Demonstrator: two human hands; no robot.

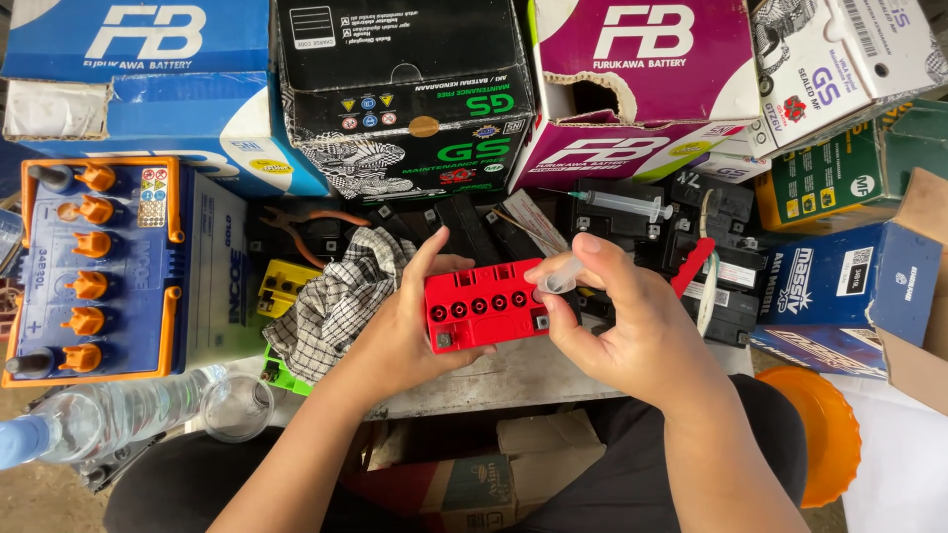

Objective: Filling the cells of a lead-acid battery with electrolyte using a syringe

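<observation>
Two hands meet over a small red battery (481,306) held above the near edge of the tabletop (513,380). The left hand (410,321) is closed around the battery's left end, thumb along the near side and fingers curled over the far side, keeping the top face level and turned upward. The right hand (632,321) pinches a small clear plastic piece (561,277) between thumb and fingertips, right at the battery's far right corner, touching or just above it; which, I cannot tell. A row of round filler holes runs along the battery's top, and the clear piece sits just beside the rightmost one.

To do this well, the battery should probably stay flat and steady in the left hand's grip, and the clear piece be brought down square rather than tilted, with light pressure from the fingertips.

Around them: a checked cloth (336,296) just left of the battery, a syringe (624,205) beyond it toward the far edge, pliers (311,227) behind the cloth, a large blue battery with orange caps (94,271) at the left edge, a plastic bottle (104,419) near the left near corner, and stacked cartons (405,89) along the far edge.
</observation>
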